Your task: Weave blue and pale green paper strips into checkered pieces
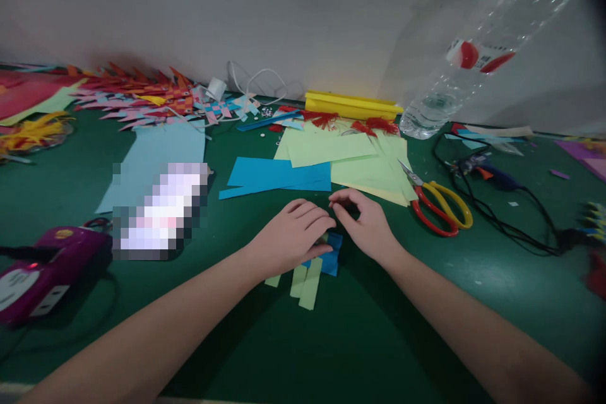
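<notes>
My left hand is closed over a small blue paper piece, its fingers bent and partly hiding it. Pale green paper strips stick out below that hand toward me. Just right of it is my right hand, with thumb and index finger curled toward each other near the left fingertips; whether a tiny thing is between them cannot be made out. Behind the hands lie blue paper sheets and light green sheets.
Scissors with red and yellow handles lie right of my hands. A phone and a purple power socket are at the left. A clear bottle, black cable and yellow folded paper are farther back.
</notes>
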`<control>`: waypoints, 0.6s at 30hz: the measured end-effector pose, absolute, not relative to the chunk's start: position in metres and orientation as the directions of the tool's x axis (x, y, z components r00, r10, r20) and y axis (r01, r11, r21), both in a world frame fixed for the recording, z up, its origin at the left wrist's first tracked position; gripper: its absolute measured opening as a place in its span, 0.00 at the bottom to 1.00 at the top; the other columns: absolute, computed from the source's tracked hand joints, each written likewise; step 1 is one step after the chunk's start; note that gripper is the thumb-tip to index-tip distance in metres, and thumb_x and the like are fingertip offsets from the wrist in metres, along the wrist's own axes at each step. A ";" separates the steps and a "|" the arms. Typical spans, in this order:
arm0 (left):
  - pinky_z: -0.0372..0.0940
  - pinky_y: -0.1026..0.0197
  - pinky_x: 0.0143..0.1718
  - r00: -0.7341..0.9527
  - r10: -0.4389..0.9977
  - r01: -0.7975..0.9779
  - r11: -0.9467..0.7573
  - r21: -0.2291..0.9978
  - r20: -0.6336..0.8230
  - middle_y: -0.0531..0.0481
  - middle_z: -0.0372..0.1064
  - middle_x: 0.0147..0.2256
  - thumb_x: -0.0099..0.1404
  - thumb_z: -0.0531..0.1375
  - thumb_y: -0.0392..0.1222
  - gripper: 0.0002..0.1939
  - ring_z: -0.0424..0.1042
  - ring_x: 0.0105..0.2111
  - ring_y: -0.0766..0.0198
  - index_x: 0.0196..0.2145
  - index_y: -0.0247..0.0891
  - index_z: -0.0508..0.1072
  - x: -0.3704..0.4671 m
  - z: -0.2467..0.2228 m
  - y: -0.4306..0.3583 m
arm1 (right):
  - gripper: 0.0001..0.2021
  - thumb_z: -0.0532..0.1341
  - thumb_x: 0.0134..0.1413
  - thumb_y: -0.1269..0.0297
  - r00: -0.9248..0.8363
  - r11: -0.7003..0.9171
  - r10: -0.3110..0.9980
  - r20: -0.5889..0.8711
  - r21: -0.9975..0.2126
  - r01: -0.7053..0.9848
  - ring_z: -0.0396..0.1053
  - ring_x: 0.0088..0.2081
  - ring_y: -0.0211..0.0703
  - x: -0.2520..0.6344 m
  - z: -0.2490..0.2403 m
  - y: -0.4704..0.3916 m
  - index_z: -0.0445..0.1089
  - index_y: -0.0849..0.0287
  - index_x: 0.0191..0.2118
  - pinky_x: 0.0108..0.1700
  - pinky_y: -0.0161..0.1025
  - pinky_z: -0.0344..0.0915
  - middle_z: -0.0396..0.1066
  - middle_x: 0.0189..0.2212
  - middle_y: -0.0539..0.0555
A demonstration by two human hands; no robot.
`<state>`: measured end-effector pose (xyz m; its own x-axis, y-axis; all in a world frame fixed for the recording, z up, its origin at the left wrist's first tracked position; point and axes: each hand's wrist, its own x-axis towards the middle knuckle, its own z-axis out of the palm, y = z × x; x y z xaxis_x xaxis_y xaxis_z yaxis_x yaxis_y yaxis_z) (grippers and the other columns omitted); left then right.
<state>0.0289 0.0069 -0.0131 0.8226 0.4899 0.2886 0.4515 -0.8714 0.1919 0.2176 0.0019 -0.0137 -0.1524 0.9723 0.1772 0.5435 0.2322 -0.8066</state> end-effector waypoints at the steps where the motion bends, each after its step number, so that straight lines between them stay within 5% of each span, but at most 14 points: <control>1: 0.56 0.49 0.53 0.814 0.502 0.472 -0.865 0.171 0.292 0.43 0.67 0.47 0.68 0.53 0.48 0.15 0.63 0.49 0.54 0.47 0.36 0.64 0.029 -0.013 0.007 | 0.07 0.55 0.56 0.67 -0.151 0.232 0.972 0.178 -0.806 0.544 0.69 0.38 0.41 0.218 -0.014 0.002 0.68 0.56 0.40 0.41 0.40 0.66 0.72 0.36 0.52; 8: 0.61 0.51 0.43 0.804 0.528 0.550 -0.835 -0.006 0.273 0.41 0.68 0.42 0.70 0.47 0.49 0.18 0.66 0.43 0.53 0.45 0.32 0.66 0.030 -0.011 0.004 | 0.07 0.55 0.57 0.66 -0.153 0.234 0.972 0.179 -0.809 0.540 0.70 0.39 0.42 0.218 -0.015 0.002 0.68 0.55 0.40 0.42 0.42 0.66 0.72 0.37 0.52; 18: 0.59 0.56 0.32 0.820 0.503 0.541 -0.837 -0.082 0.273 0.44 0.67 0.35 0.70 0.48 0.47 0.15 0.65 0.37 0.55 0.38 0.33 0.67 0.032 -0.015 0.005 | 0.07 0.55 0.57 0.66 -0.158 0.232 0.972 0.174 -0.810 0.539 0.70 0.39 0.42 0.217 -0.014 0.002 0.67 0.55 0.40 0.42 0.43 0.67 0.72 0.36 0.53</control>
